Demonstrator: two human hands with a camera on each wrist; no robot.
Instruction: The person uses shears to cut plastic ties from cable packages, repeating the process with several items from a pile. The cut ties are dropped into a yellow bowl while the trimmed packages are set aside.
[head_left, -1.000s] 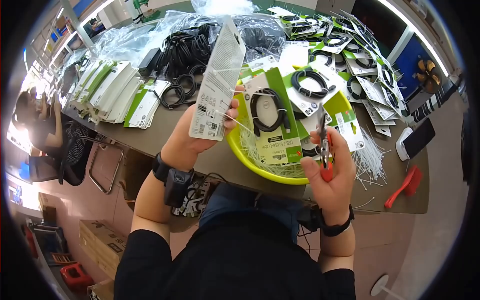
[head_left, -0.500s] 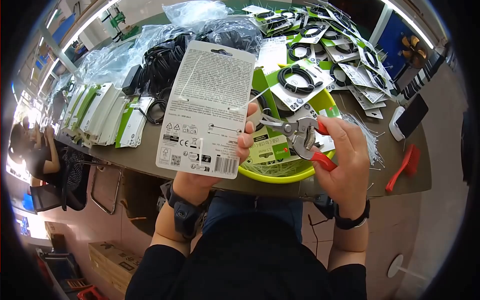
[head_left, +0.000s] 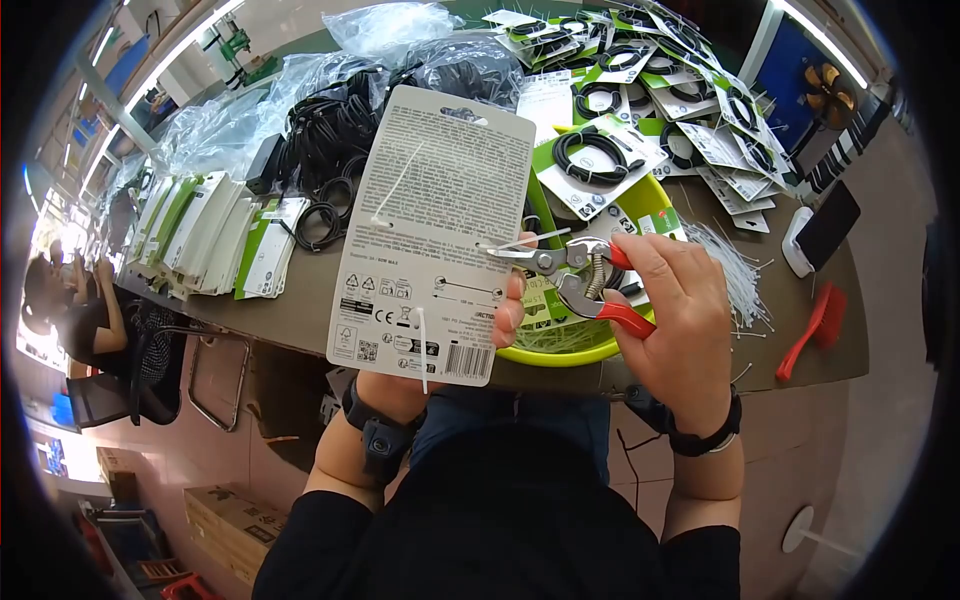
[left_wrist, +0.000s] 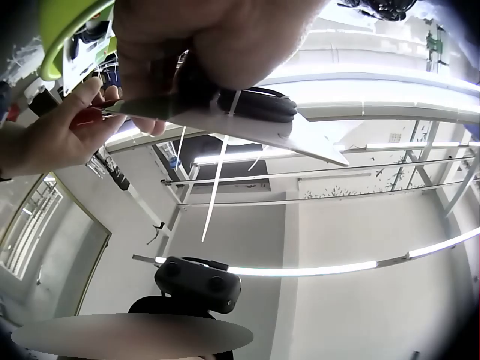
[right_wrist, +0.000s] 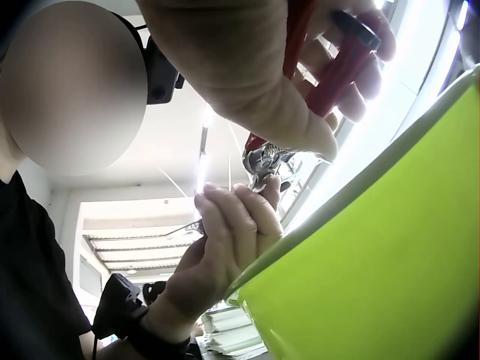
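My left hand (head_left: pixel 509 318) holds a packaging card (head_left: pixel 430 230) from behind, its printed back towards me and its fingers curled over the right edge. In the left wrist view a coiled black cable (left_wrist: pixel 262 105) lies against the card's other side. White cable ties pass through the card; one tail (head_left: pixel 422 350) hangs near the bottom, another tie (head_left: pixel 535 240) sticks out at the right. My right hand (head_left: pixel 685 325) grips red-handled pruning shears (head_left: pixel 580 262), handles spread, with the blade tips at the tie by the card's right edge.
Below the hands stands a lime-green basin (head_left: pixel 560 355) with carded cables and cut tie pieces. Loose ties (head_left: pixel 735 280) and a red brush (head_left: pixel 815 330) lie to its right. Carded cables (head_left: pixel 680 100) pile up behind; stacked cards (head_left: pixel 195 235) and black cables (head_left: pixel 335 130) sit left.
The card has turned from nearly edge-on to show its back, then shifted slightly right. The shears have come up from beside the basin to the card's right edge; a bottom tie tail now hangs down.
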